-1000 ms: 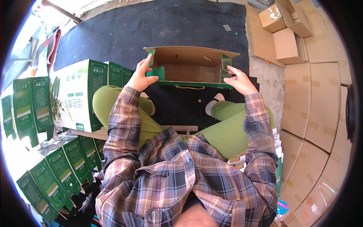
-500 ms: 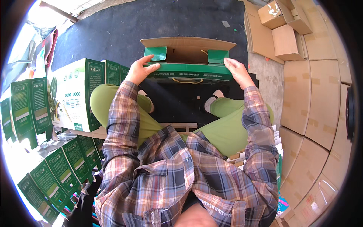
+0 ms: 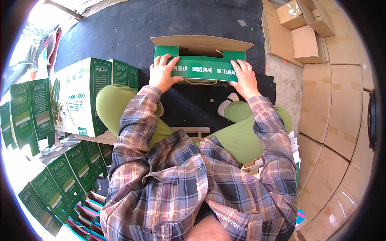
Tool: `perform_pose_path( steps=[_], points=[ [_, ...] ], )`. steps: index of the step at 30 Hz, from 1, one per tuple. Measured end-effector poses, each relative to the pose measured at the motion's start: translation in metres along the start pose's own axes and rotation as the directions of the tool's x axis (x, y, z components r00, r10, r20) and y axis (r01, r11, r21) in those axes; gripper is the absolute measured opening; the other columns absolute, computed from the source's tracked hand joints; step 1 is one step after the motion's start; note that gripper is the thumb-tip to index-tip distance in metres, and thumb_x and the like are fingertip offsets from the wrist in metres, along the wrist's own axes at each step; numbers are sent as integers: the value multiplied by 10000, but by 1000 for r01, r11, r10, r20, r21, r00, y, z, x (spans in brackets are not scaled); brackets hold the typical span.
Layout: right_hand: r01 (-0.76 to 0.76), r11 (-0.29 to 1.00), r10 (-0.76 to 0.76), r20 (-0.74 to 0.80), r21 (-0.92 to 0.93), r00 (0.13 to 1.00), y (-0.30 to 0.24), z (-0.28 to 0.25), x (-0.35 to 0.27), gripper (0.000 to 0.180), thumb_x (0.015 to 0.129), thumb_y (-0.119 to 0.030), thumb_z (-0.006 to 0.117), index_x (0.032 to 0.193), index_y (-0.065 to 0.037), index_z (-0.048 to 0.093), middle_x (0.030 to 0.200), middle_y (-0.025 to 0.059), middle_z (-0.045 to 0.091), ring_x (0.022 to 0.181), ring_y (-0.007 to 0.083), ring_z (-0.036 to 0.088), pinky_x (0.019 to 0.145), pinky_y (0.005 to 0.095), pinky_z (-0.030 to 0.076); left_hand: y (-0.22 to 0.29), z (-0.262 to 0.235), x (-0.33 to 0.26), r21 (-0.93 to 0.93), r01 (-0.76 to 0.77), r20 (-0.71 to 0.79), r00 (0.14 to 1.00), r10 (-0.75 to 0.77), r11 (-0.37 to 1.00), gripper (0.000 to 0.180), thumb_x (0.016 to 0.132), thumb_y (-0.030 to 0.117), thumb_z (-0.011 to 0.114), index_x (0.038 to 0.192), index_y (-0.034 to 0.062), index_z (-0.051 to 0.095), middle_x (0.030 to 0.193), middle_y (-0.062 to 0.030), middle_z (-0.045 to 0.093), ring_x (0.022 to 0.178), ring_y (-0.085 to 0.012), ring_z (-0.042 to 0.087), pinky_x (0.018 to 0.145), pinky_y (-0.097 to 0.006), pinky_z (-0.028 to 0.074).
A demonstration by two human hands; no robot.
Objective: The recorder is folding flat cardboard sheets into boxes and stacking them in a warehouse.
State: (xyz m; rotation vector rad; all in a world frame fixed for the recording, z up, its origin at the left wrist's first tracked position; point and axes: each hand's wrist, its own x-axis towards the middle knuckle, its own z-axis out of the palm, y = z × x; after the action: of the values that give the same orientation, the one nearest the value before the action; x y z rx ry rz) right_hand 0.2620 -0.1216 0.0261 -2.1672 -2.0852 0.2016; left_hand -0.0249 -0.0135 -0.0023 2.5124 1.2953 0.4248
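A green box (image 3: pixel 203 68) made of cardboard stands on a dark, rough mat (image 3: pixel 120 28) in front of the person's knees. Its outside is smooth and shiny green with white marks. The inside is plain brown. A long brown flap (image 3: pixel 201 41) sticks out on the far side, and two small green flaps stand up at the ends. A thin cord handle hangs just under the near edge.

The left hand (image 3: pixel 163 74) lies flat on the left end of the box, fingers spread a little and pressing on the green top. The right hand (image 3: pixel 244 78) lies flat on the right end the same way. Both hands touch the box, and the box sits between them. The hands are open and flat, not wrapped around anything.

The person wears a soft checked shirt (image 3: pixel 193 180) and green trousers (image 3: pixel 241 132).

To the left stands a big white and green box (image 3: pixel 76 100), with more green boxes just behind it. Flat green boxes (image 3: pixel 52 180) lie stacked in a row lower left. To the right, flat brown cardboard sheets (image 3: pixel 333 104) cover the ground, and small brown boxes (image 3: pixel 301 20) sit at the top right.
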Motion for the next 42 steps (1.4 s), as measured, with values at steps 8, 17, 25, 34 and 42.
perform_pose_path(
  steps=[8,17,25,34,42],
  points=[
    [71,997,-71,-41,9,997,2,3,1,758,561,-92,793,1237,-85,450,1172,105,490,1117,302,445,884,395,437,7,-7,1,94,9,88,996,-17,996,753,529,232,815,1216,230,508,1113,-54,471,1124,-265,413,856,-473,388],
    [114,993,-114,50,-3,992,5,10,-1,725,643,-129,737,1284,-69,402,1247,116,465,1183,288,414,929,397,404,3,1,-2,118,11,150,988,-29,993,758,566,321,793,1253,246,484,1150,-57,463,1145,-260,398,886,-477,347],
    [43,998,-35,156,-47,987,-8,11,0,772,761,-158,654,1397,-61,227,1451,121,253,1348,298,211,1010,428,329,2,-1,-1,123,-191,10,981,191,974,738,589,331,763,1226,85,482,1091,-81,495,1061,-256,453,904,-397,335],
    [-34,999,35,132,-8,991,3,5,2,688,761,-113,650,1363,-64,322,1440,162,263,1340,332,207,1056,396,277,14,-6,-13,24,-152,107,983,149,988,679,575,385,761,1132,65,540,996,-65,492,1005,-231,452,847,-374,349],
    [-61,866,166,-171,496,971,48,-41,14,448,849,-95,547,1275,4,451,1339,165,422,1248,259,385,1034,340,286,17,-29,-6,-227,127,22,992,-126,966,733,610,426,743,1161,11,498,1049,-123,469,1046,-281,424,867,-409,346]
  ],
)
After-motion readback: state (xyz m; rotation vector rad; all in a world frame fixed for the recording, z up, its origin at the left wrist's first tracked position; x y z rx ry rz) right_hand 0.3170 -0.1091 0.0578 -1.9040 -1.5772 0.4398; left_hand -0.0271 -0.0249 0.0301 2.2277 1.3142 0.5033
